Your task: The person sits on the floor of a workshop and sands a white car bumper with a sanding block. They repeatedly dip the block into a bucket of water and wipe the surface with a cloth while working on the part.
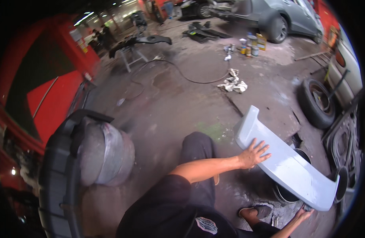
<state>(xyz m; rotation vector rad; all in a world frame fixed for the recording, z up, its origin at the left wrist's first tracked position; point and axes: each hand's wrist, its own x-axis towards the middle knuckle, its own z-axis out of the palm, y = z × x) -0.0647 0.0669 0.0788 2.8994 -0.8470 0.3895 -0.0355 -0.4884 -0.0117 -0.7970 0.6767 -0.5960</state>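
Note:
A long, light grey car spoiler (pixel 289 162) with upturned ends lies slanted at the right, resting over a dark round drum (pixel 285 193). My left hand (pixel 252 155) lies flat on its upper left part, fingers spread. Down by the spoiler's near end is my right hand (pixel 302 216), its fingers closed around a small dark piece (pixel 307 208) at the spoiler's edge. What that piece is cannot be made out, and the spoiler hides part of the fingers' surroundings.
A black bumper (pixel 55 186) stands beside a wrapped grey drum (pixel 107 154) at my left. A wheel (pixel 317 103) lies at the right. Crumpled rags (pixel 233 82), a hose (pixel 182 75) and paint cans (pixel 249 50) are on the floor ahead, near a grey car (pixel 265 16).

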